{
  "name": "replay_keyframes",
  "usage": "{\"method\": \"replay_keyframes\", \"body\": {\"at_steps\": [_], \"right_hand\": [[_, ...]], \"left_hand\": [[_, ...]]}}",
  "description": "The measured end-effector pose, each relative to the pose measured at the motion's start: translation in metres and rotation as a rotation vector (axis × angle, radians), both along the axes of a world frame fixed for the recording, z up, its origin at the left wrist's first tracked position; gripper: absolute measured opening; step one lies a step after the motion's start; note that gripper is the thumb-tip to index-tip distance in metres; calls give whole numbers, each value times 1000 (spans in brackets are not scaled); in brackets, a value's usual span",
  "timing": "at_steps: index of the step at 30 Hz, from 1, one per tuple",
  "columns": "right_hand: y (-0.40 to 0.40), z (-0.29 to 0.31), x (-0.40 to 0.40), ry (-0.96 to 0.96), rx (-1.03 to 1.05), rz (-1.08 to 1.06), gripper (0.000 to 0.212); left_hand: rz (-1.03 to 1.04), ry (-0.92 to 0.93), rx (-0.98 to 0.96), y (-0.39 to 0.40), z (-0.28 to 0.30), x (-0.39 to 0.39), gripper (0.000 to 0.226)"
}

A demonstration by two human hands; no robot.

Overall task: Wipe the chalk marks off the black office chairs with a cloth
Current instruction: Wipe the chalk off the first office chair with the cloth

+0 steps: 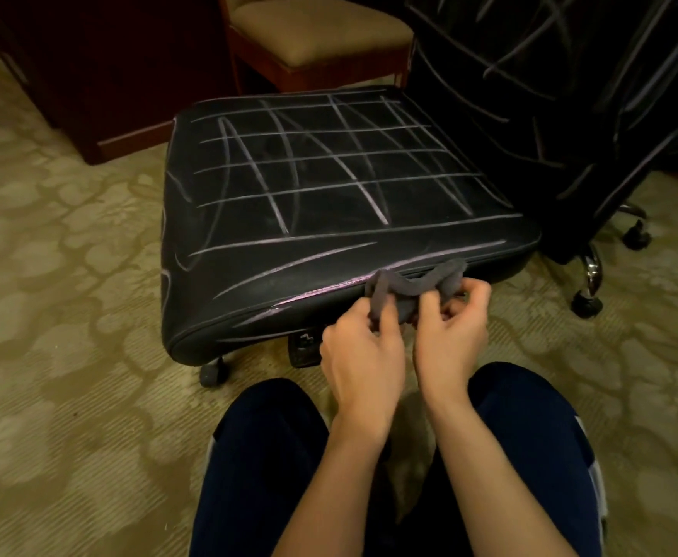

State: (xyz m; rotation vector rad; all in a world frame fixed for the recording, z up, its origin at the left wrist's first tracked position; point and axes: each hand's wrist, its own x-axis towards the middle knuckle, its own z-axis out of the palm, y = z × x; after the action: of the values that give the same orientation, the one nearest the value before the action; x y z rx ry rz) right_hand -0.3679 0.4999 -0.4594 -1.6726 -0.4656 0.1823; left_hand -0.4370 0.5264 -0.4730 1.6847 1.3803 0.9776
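Black office chair (329, 203): seat carries a grid of chalk marks (321, 170); backrest likewise streaked. Floor: patterned beige carpet (60, 275). Wooden chair (317, 38) stands behind. Left hand (363, 355) and right hand (452, 335) both grasp the grey cloth (413, 289), bunched at the seat's front edge.

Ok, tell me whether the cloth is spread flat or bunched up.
Bunched up: the cloth is a twisted rope between both hands, left hand and right hand.
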Motion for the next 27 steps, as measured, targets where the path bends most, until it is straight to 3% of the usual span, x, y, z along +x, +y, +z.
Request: {"method": "replay_keyframes", "body": {"at_steps": [5, 10, 15, 21, 27], "right_hand": [[5, -5, -58, 138, 79, 164, 23], [17, -10, -90, 51, -29, 357, 21], [11, -8, -49, 0, -36, 224, 19], [4, -1, -29, 77, 16, 87, 24], [19, -9, -93, 103, -14, 297, 16]], "left_hand": [[134, -35, 68, 2, -10, -62, 34], [310, -61, 150, 15, -14, -100, 29], [228, -126, 94, 8, -10, -55, 32], [52, 5, 32, 1, -1, -39, 24], [295, 11, 129, 18, -10, -109, 32]]}}
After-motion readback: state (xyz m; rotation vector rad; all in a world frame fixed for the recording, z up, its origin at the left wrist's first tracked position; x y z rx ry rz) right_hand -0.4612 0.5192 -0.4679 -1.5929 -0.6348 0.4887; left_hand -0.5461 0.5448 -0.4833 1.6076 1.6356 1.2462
